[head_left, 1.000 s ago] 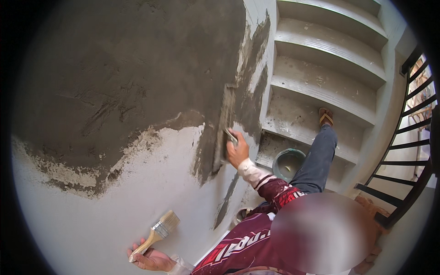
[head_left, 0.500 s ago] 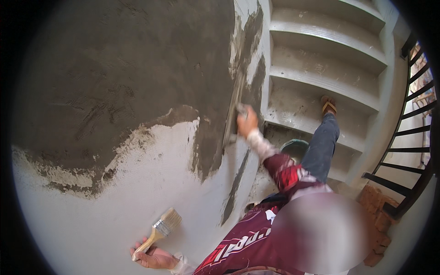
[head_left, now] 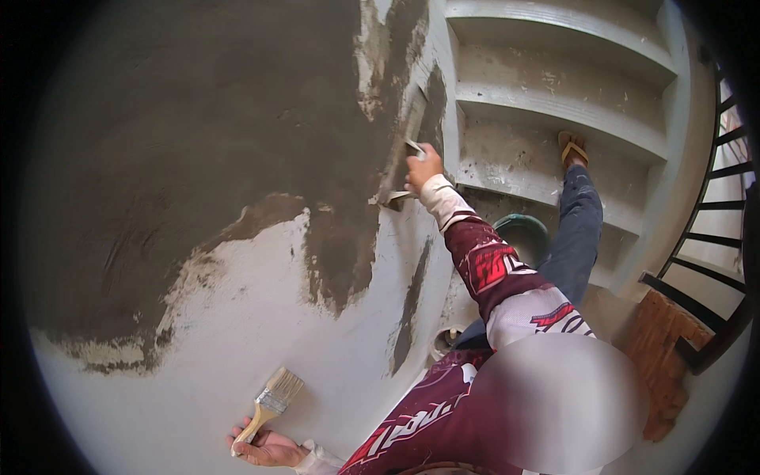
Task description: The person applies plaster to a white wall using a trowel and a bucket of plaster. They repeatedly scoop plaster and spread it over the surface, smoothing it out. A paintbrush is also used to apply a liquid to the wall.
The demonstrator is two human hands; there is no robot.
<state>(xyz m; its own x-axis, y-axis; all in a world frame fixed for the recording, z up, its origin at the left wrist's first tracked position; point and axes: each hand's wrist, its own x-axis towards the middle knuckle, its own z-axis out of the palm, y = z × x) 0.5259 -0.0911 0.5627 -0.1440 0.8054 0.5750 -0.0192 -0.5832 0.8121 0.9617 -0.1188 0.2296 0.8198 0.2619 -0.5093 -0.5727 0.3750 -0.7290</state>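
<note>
My right hand (head_left: 425, 168) is closed around the handle of a plastering trowel (head_left: 412, 117). The trowel's long blade lies against the wall, over wet grey plaster (head_left: 222, 119) near the stair side. Part of the blade is hidden behind my fingers. At the lower left, my left hand (head_left: 269, 449) grips the wooden handle of a flat paintbrush (head_left: 277, 392), bristles pointing up and right. The brush is in front of a bare white part of the wall (head_left: 261, 309), below the ragged lower edge of the plaster.
White stairs (head_left: 546, 111) climb at the upper right, with a sandalled foot (head_left: 571, 149) on one step. A greenish bucket (head_left: 522, 229) stands beside the leg. Black railing bars (head_left: 716, 206) run along the right, above reddish-brown bricks (head_left: 661, 356). A blurred patch covers the lower middle right.
My right hand and the trowel have moved up along the wall. The left hand keeps the brush in nearly the same place. The view has shifted a little.
</note>
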